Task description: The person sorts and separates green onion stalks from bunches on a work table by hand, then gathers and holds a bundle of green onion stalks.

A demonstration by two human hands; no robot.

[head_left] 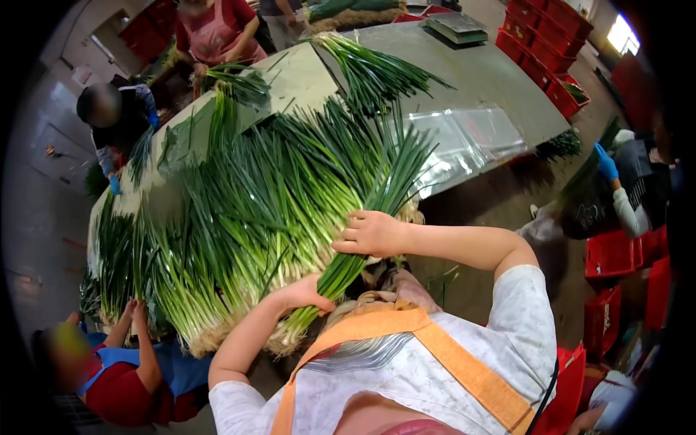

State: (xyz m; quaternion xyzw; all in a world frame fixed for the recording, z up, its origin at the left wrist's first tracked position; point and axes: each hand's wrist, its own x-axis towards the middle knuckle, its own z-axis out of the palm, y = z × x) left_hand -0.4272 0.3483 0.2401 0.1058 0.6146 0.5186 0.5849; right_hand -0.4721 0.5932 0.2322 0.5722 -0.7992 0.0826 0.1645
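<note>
A bunch of green onions (339, 277) is slanted in front of my chest, its roots low and its leaf tips fanning over the pile. My left hand (308, 292) is closed around its lower, paler stalks. Higher up, my right hand (371, 233) wraps over the green leaves of the same bunch. Just beyond both hands lies a broad pile of green onions (246, 196), white stems and roots toward me and dark leaves pointing away.
The metal table (478, 69) carries clear plastic sheets (464, 141), another onion bunch (373, 69) and a flat scale-like device (455, 29). Co-workers stand around it, one in a red top (119, 384) at left. Red crates (540, 36) are stacked at right.
</note>
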